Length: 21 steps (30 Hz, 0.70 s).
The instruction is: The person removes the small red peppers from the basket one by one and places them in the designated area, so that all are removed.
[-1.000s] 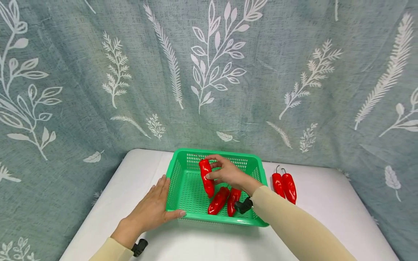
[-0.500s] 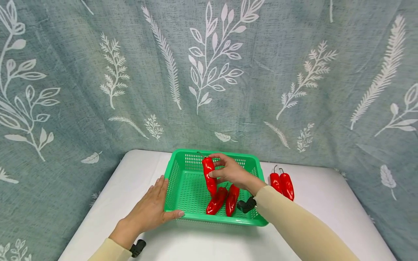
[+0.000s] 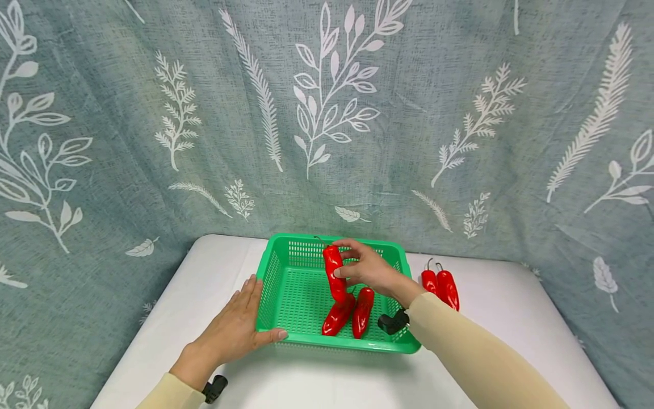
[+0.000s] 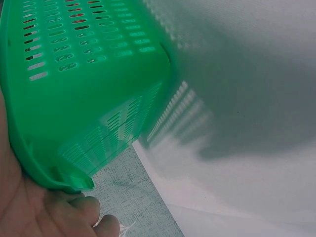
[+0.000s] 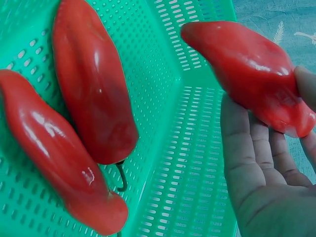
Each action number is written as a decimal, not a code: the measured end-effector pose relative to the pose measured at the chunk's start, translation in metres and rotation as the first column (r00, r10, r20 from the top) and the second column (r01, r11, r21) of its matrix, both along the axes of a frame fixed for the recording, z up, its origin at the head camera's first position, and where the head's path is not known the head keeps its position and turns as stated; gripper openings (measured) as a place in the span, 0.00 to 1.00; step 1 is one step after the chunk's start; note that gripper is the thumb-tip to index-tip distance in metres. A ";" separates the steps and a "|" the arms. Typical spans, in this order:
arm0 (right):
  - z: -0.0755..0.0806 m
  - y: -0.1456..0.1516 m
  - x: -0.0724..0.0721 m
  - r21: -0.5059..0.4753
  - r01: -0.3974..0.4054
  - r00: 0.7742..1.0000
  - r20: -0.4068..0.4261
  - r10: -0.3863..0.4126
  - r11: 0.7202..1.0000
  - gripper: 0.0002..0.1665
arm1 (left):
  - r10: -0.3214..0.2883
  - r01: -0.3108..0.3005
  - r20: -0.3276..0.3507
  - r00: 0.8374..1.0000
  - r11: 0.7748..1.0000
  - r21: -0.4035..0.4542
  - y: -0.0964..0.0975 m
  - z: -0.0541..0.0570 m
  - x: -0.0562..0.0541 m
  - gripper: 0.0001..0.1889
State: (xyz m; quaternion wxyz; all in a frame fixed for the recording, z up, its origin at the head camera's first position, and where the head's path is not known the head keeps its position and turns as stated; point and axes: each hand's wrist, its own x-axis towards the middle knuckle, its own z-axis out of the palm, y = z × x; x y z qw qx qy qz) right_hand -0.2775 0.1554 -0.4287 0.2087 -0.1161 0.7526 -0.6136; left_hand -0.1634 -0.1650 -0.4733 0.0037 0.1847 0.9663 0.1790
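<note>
My right hand (image 3: pixel 370 270) pinches a long red pepper (image 3: pixel 334 272) between thumb and fingers, holding it upright over the green basket (image 3: pixel 337 344). In the right wrist view the held pepper (image 5: pixel 247 69) is off the basket floor, its tip towards the upper left. Two more red peppers lie side by side inside: one pepper (image 3: pixel 363 312) on the right, another pepper (image 3: pixel 337 318) on the left, partly overlapped by the held one. My left hand (image 3: pixel 235 326) rests at the basket's front left corner, fingers straight along the side and thumb on the front rim.
Two red peppers (image 3: pixel 447 289) with curved stems lie on the white table (image 3: pixel 501 318) right of the basket; my right forearm hides their lower ends. A patterned grey-green curtain (image 3: pixel 327 170) hangs right behind the table.
My right hand has carried the pepper a little to the right, over the peppers in the basket. My left hand keeps its place at the corner.
</note>
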 end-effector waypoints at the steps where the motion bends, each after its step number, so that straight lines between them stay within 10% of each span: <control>1: 0.000 0.001 0.000 -0.001 0.002 1.000 0.000 -0.002 1.000 0.39 | 0.000 0.000 0.001 1.000 1.000 0.000 0.000 0.000 0.000 0.65; 21: 0.006 0.023 0.005 -0.016 0.045 0.999 -0.029 -0.046 0.999 0.42 | 0.003 -0.003 0.005 1.000 1.000 0.007 0.001 -0.001 0.000 0.66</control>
